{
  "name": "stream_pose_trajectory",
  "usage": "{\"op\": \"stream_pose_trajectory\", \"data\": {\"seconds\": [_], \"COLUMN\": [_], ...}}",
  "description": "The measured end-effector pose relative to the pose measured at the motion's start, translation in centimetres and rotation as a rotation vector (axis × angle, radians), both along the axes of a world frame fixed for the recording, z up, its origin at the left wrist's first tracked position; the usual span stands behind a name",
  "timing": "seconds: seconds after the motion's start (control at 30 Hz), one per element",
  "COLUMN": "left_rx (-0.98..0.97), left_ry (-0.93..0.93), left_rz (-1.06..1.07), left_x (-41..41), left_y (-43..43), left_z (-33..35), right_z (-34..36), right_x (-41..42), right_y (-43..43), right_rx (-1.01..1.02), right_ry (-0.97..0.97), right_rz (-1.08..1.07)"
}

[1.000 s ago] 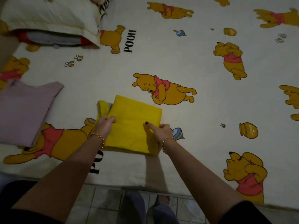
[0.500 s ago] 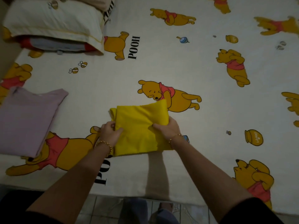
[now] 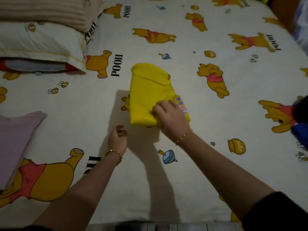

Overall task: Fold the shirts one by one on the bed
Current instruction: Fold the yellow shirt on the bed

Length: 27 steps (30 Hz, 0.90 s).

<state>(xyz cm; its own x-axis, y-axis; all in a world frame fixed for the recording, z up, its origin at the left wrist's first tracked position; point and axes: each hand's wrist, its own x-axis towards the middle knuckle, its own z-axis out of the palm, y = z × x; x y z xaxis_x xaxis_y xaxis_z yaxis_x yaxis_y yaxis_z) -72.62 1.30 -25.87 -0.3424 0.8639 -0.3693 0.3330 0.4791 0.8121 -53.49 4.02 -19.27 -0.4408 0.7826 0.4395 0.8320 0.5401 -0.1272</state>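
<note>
The folded yellow shirt [image 3: 146, 92] hangs tilted just above the bed's cartoon-bear sheet [image 3: 191, 184], casting a shadow to its left. A coloured print shows at its right edge. My right hand [image 3: 170, 117] grips its near right corner, fingers curled over the cloth. Just left of the shirt's near edge, my left hand [image 3: 117, 140] hovers over the sheet with loosely curled fingers, holding nothing and apart from the shirt. A folded lilac shirt [image 3: 15, 135] lies flat at the left edge.
Stacked pillows [image 3: 38, 42] and a ribbed beige cover [image 3: 43, 10] fill the far left corner. Dark and blue clothes [image 3: 300, 124] lie at the right edge. The bed's near edge runs along the bottom, with floor tiles below.
The yellow shirt has gone from the bed's near edge up and away toward the middle. My left hand has let go of it; my right hand alone carries it.
</note>
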Motion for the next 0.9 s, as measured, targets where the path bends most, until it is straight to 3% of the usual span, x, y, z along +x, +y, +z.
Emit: {"op": "stream_pose_trajectory", "data": {"seconds": [0.13, 0.2, 0.37, 0.53, 0.67, 0.77, 0.83, 0.9], "left_rx": [-0.042, -0.038, -0.021, -0.031, -0.147, 0.000, 0.123, 0.129], "left_ry": [0.036, 0.045, 0.000, 0.016, 0.082, 0.100, 0.035, -0.070], "left_rz": [0.018, 0.012, -0.003, 0.094, 0.045, 0.062, 0.083, 0.095], "left_x": [1.0, 1.5, 2.7, 3.8, 3.9, 4.0, 4.1, 4.3], "left_y": [-2.2, -2.9, -3.1, -2.4, -2.4, -3.0, -3.9, -4.8], "left_z": [-1.3, -1.9, -2.4, -2.2, -2.2, -1.5, -1.0, -1.0], "right_z": [-8.3, -10.2, -10.4, -8.8, -8.8, -8.7, -8.5, -8.7], "right_x": [1.1, 1.3, 2.4, 3.0, 3.0, 2.9, 3.0, 3.3], "right_y": [-6.9, -9.3, -8.7, -5.3, -4.7, -5.2, -5.7, -6.3], "right_rx": [-0.336, -0.453, -0.475, -0.906, -0.863, -0.775, -0.742, -0.817], "right_ry": [-0.236, -0.201, 0.234, 0.709, 0.806, 1.050, 1.195, 1.246], "right_rz": [0.033, 0.011, -0.364, -0.820, -0.870, -0.803, -0.765, -0.781]}}
